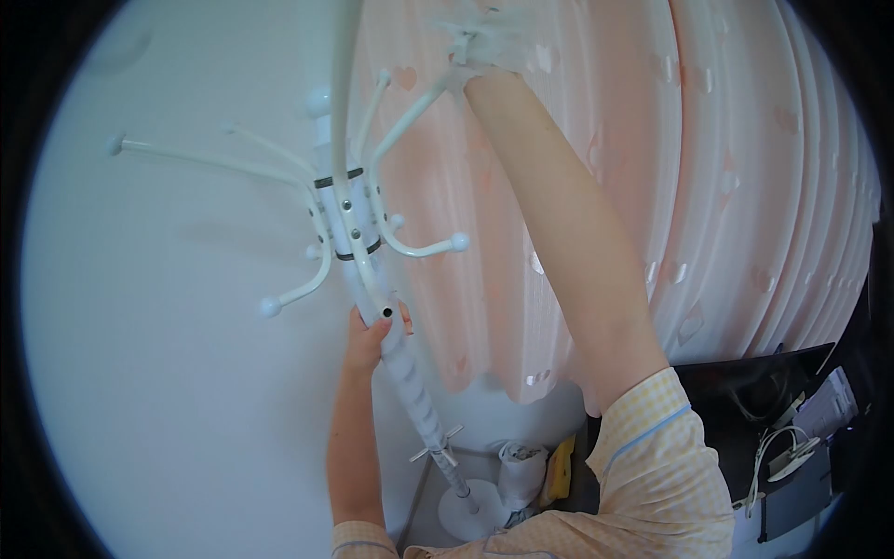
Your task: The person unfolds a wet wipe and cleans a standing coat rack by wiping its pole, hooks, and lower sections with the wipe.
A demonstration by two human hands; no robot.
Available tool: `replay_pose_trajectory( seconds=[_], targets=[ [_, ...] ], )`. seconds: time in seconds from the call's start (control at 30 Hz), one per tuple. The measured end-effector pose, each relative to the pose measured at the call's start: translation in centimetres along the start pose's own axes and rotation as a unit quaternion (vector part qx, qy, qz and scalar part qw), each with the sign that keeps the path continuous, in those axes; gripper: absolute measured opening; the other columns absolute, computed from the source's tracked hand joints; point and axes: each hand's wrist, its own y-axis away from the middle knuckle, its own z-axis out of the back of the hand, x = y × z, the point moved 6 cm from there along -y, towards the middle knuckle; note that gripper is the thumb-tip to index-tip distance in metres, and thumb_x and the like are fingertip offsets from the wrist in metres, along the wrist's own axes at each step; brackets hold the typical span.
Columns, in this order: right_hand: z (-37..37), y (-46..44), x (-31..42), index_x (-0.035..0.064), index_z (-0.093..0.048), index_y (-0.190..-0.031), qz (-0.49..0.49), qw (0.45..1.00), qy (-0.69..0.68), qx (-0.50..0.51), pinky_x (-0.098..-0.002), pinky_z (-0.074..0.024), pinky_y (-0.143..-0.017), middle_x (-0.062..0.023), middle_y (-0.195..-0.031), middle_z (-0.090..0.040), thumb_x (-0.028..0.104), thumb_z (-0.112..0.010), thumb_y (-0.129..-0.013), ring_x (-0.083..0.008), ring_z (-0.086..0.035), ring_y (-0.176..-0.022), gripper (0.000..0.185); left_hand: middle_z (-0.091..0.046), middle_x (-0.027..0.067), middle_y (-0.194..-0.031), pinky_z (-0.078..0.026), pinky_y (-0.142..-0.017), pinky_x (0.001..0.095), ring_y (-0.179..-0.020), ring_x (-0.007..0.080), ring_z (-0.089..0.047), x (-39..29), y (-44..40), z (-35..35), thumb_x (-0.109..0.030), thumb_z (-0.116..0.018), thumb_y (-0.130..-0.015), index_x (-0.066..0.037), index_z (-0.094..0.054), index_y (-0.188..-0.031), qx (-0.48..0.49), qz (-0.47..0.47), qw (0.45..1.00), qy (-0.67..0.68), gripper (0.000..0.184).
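Here the white coat stand (355, 224) filled the picture from upper centre to its base (454, 512) at lower centre; the left hand (366, 335) had its grip wrapped round the pole (407, 373) below the hooks (424, 251); up top, the right hand (480, 76) met a blurred whitish thing (498, 42), its own grip impossible to tell! A firm lower hold, with slow, light handling above, looked soundest against wobble; brands, labels, writing, none proved readable.

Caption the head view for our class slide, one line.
Left hand grips a white coat stand, right arm raised before a pink curtain.
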Motion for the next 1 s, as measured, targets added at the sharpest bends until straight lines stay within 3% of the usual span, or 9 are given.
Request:
replay_pose_trajectory(
  seconds=[0.07, 0.83, 1.0],
  targets=[
    [0.0, -0.4, 0.9, 0.0084, -0.045, -0.074, 0.006, 1.0, 0.009, -0.014, -0.0293, -0.0345, -0.039, -0.0008, -0.057, -0.043, 0.023, -0.048, -0.084, -0.0139, -0.043, -0.044, 0.018, -0.053, 0.0104, -0.073, -0.046, -0.054, 0.0279, -0.061, 0.0182, -0.056, 0.2, -0.3, -0.2, -0.041, -0.068, -0.068, 0.0, -0.038, -0.107, 0.013, 0.003, 0.999, -0.03, 0.063],
    [-1.1, 3.3, -0.6, 0.0069, -0.047, -0.078, -0.003, 0.999, 0.031, 0.04, -0.0291, -0.0355, -0.038, -0.0014, -0.057, -0.045, 0.024, -0.048, -0.086, -0.0138, -0.043, -0.043, 0.019, -0.053, 0.0114, -0.074, -0.045, -0.054, 0.0285, -0.061, 0.0191, -0.056, -0.2, -0.1, -0.1, -0.041, -0.068, -0.069, 0.003, -0.041, -0.107, -0.003, 0.004, 1.0, -0.019, 0.064],
    [-1.4, 8.9, -4.6, 0.0066, -0.047, -0.079, -0.057, 0.996, 0.062, -0.032, -0.0291, -0.0357, -0.038, -0.0016, -0.057, -0.046, 0.025, -0.048, -0.086, -0.0138, -0.043, -0.042, 0.02, -0.054, 0.0112, -0.075, -0.045, -0.055, 0.0284, -0.062, 0.0185, -0.056, -0.1, 0.1, -0.3, -0.039, -0.067, -0.07, 0.004, -0.041, -0.107, -0.018, 0.002, 0.999, -0.032, 0.062]
  ],
)
